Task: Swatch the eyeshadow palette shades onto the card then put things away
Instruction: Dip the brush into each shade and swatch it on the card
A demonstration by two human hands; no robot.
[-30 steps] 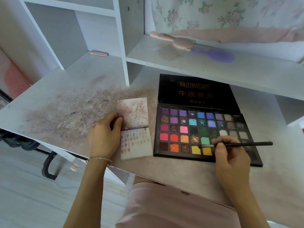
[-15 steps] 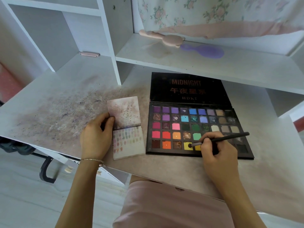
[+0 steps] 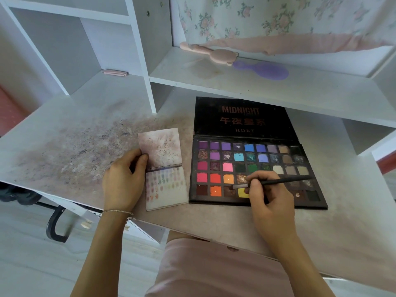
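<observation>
Right hand (image 3: 270,202) pinching thin black brush (image 3: 278,181), tip on bottom-row brown pan, open black eyeshadow palette (image 3: 252,168) flat on stained white bench (image 3: 75,136) — left hand (image 3: 123,181) fingers curled on folded swatch card (image 3: 165,170) edge, just beside palette

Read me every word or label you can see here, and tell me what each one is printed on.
"MIDNIGHT" in reddish capitals, top of the open palette lid.
"午夜星系" in reddish Chinese characters, under it on the same lid.
"HDKT" in small pale letters, lowest line on the lid.
The swatch card carries colour dabs only, no writing I can make out.
Nothing readable on the brush or the shelf.
</observation>
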